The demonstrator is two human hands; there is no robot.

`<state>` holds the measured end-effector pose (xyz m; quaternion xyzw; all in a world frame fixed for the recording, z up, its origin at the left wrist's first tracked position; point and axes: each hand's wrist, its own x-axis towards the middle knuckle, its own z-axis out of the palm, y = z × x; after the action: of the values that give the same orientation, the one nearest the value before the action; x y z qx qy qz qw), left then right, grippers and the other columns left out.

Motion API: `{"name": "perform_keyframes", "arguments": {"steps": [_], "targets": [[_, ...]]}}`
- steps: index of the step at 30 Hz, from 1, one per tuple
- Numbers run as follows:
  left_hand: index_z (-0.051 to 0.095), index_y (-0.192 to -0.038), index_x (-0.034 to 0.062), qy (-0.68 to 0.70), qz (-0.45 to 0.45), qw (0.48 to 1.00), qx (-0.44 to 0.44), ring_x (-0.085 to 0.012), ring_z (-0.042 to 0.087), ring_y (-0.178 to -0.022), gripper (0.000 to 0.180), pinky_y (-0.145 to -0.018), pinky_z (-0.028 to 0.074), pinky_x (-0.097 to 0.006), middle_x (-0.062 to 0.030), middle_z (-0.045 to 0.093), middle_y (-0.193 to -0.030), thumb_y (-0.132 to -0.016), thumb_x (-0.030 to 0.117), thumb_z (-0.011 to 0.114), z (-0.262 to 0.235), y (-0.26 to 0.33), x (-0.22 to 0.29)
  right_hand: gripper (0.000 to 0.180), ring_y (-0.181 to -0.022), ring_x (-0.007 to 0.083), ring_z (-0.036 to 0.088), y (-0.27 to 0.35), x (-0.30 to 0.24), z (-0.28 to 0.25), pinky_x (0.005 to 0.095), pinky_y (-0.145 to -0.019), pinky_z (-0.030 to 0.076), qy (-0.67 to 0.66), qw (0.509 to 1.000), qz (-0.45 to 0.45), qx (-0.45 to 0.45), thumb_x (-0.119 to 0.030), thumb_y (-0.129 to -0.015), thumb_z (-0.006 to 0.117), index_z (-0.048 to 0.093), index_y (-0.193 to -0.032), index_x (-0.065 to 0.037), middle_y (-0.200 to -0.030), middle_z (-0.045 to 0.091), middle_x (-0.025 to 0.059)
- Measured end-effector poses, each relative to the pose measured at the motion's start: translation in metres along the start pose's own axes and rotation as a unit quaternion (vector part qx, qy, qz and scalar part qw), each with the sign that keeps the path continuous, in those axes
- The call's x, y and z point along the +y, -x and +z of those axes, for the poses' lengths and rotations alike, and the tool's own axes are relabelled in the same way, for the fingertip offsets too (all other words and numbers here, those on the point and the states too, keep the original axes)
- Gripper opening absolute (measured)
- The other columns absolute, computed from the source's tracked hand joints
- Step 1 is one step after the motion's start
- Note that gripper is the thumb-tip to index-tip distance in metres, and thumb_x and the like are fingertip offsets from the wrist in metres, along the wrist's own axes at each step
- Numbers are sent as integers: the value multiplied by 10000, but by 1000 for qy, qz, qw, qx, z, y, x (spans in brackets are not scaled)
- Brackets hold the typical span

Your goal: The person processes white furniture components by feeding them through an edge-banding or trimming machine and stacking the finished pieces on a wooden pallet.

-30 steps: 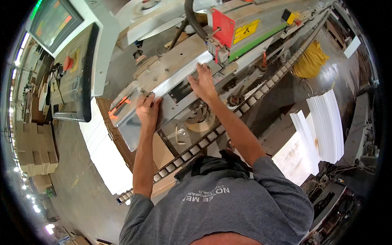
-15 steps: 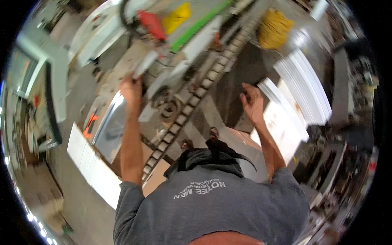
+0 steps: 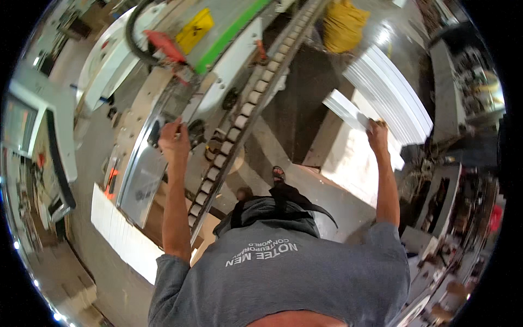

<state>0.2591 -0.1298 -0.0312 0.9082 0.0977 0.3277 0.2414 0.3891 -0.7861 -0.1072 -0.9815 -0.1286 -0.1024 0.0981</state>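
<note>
Right now I see my left hand (image 3: 174,139) up on the machine (image 3: 163,98), fingers curled against the edge of its grey metal cover (image 3: 143,182), just beside the roller chain track (image 3: 239,128) that runs diagonally across the machine. My right hand (image 3: 377,133) is stretched out well apart from it, closed on the edge of a white panel (image 3: 344,109) that lies at the near end of the stack of white panels (image 3: 392,95). Another long white board (image 3: 122,234) lies along the machine's outer side, below my left elbow.
</note>
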Motion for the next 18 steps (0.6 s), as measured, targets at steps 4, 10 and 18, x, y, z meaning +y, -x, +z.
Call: {"name": "perform_keyframes", "arguments": {"steps": [4,10,18], "targets": [[751,-1043,22,69,38,997,20,-243,687,-854,195,-706,569,-350,-130,701,-1000,-848,17,741,-23,4,53,439,-997,404,580,-7,-81,-45,492,-941,443,-59,998,-19,28,-12,-768,722,651,-1201,-16,-1076,651,218],[693,-1167,100,23,199,974,-102,-359,544,-1243,448,-957,469,-455,-131,631,-1243,-742,69,829,-85,-1,116,480,-1079,410,537,-20,-281,-74,511,-1011,422,-132,956,-251,-69,-42,-758,691,624,-1231,10,-1165,619,233],[694,-1184,104,-98,78,969,-214,-336,622,-1026,492,-911,458,-450,-138,673,-1133,-719,189,829,-202,55,33,490,-1056,368,501,-30,-501,-67,447,-962,453,-294,818,-473,-141,-14,-793,691,561,-1263,35,-1101,550,175]]}}
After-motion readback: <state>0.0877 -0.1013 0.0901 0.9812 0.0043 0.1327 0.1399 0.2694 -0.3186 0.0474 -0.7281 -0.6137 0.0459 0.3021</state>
